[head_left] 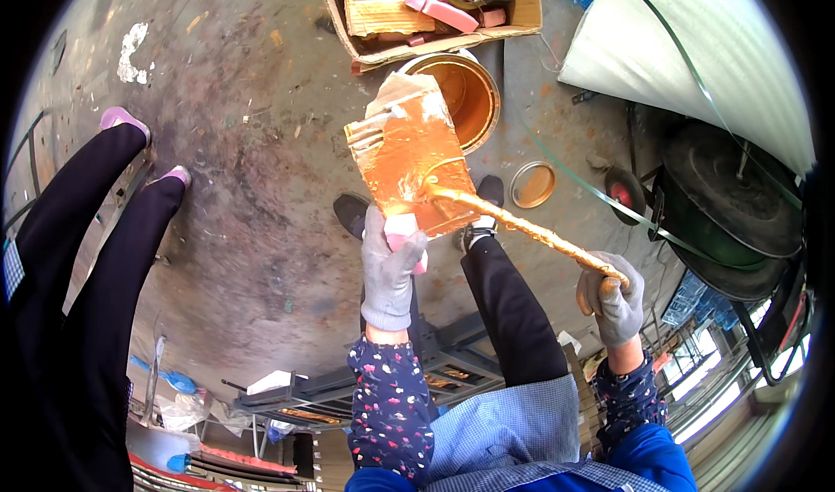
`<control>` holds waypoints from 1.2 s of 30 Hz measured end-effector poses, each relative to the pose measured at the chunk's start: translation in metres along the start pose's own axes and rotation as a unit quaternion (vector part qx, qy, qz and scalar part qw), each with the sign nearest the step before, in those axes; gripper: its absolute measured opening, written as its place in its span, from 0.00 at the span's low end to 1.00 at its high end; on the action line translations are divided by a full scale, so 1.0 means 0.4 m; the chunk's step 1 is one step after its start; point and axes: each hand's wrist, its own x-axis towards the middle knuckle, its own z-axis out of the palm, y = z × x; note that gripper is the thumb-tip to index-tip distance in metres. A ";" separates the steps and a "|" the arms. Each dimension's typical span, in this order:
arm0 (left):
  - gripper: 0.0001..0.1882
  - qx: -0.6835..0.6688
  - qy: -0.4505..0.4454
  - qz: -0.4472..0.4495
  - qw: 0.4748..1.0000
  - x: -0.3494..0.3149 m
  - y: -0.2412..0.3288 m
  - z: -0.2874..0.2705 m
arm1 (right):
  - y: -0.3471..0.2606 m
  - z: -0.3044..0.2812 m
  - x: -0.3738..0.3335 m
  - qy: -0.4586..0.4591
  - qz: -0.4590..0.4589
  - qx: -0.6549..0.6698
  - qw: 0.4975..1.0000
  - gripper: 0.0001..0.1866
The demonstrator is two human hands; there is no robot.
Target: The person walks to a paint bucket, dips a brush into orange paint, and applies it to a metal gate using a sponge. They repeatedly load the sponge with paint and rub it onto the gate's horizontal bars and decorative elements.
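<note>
In a grey glove, my left hand is closed around a small pink and white foam block and seems to grip the near edge of a cardboard piece too. Wet gold-orange paint covers most of that cardboard. My right hand, also gloved, grips the lower right end of a long paint-coated stick. The stick's far end rests on the painted cardboard. Just behind the cardboard stands an open paint bucket with orange-gold paint inside, partly hidden by the cardboard.
A carton with pink foam blocks and cardboard lies beyond the bucket. A round lid is on the floor at its right. Farther right are a large white roll and a dark wheeled thing. Another person's legs are at left.
</note>
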 end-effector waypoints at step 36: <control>0.29 -0.086 0.068 -0.007 0.994 -0.019 -0.022 -0.018 | 0.207 0.233 0.606 0.013 -0.139 -0.545 0.827 0.13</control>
